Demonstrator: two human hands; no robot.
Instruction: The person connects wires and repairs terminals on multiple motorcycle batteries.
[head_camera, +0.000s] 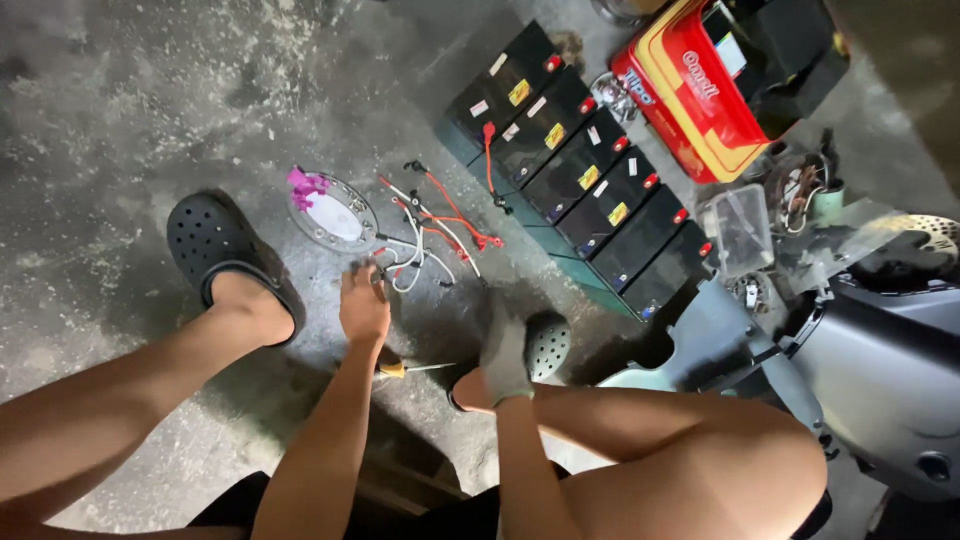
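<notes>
The left hand (363, 303) is bare and reaches down to the concrete floor (120, 120), its fingers bent around the near ends of a bundle of red and white wires (432, 232). Whether the fingers actually pinch a wire cannot be told; the fingertips are hidden behind the back of the hand.

The right hand (507, 360) wears a grey glove and hangs loosely half-open above the right foot, holding nothing that can be seen.

A screwdriver (408, 369) with a yellow handle lies on the floor between the two forearms, just below the left hand and partly covered by the left wrist.

Surroundings:
- A round clear lid (335, 215) with a pink piece on its rim lies just left of the wires.
- A row of black batteries (585, 175) with red terminals runs diagonally beyond the wires; one red lead lies across the second battery.
- A red and yellow box (690, 95) stands behind the row.
- A clear plastic container (740, 228) sits at the far end of the row.
- A grey scooter body (880, 350) borders the right knee.
- Black clogs cover both feet, one on either side of the hands.
</notes>
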